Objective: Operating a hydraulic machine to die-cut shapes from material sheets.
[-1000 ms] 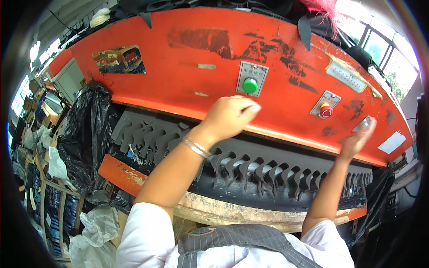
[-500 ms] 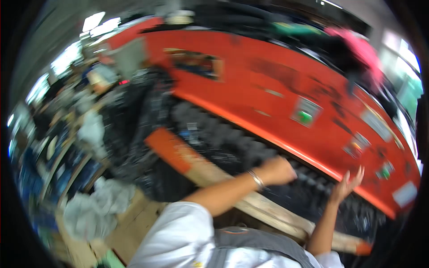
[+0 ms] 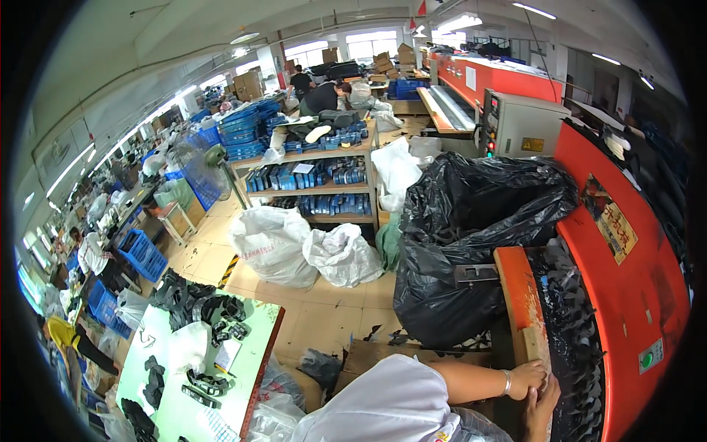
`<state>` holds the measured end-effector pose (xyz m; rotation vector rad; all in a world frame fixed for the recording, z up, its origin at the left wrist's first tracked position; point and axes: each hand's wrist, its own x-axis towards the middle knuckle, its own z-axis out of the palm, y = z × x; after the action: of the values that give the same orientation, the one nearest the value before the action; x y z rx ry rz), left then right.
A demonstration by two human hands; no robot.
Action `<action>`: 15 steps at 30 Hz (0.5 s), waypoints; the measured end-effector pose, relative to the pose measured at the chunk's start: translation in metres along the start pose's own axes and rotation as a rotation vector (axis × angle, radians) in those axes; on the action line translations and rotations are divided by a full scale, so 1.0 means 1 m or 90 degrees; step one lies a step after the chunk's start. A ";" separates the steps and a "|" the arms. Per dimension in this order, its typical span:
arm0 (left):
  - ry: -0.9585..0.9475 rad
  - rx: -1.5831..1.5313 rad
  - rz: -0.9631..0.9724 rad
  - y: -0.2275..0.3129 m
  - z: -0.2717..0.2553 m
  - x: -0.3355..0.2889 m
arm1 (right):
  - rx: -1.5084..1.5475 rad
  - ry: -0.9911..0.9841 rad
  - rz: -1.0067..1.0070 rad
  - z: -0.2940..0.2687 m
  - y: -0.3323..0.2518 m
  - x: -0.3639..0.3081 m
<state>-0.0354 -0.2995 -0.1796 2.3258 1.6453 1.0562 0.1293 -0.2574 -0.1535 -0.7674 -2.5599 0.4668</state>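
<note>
At the lower right, my left hand point(image 3: 526, 380), with a silver bracelet at its wrist, is closed just above the long wooden rail point(image 3: 529, 324) with an orange-painted end. My right hand point(image 3: 543, 409) meets it there with fingers curled in. Whatever lies between the fingertips is hidden or too small to name. Beyond the rail runs a dark bed strewn with cut black scraps point(image 3: 578, 331), along the foot of the red machine point(image 3: 626, 295). A small metal frame-like piece point(image 3: 476, 274) rests by the rail's far end.
A large black plastic bag point(image 3: 442, 287) stands ahead of the rail. Left are white sacks point(image 3: 272, 247) and a shelf rack point(image 3: 368, 147) of blue pieces. A pale green table point(image 3: 158, 324) holds black parts. Far off, people point(image 3: 324, 99) work. A grey control box point(image 3: 519, 121) stands ahead.
My view has swung left and up, showing the wider workshop. My hands were apart over the dark bed, the right one spread; now they are together at the rail.
</note>
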 end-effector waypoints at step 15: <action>-0.161 0.089 -0.029 0.020 -0.008 -0.010 | -0.432 0.008 0.391 -0.035 -0.044 -0.157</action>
<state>-0.0267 -0.3190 -0.1693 2.3761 1.7103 0.6268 0.2454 -0.3768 -0.1521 -1.7966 -2.4242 -0.2732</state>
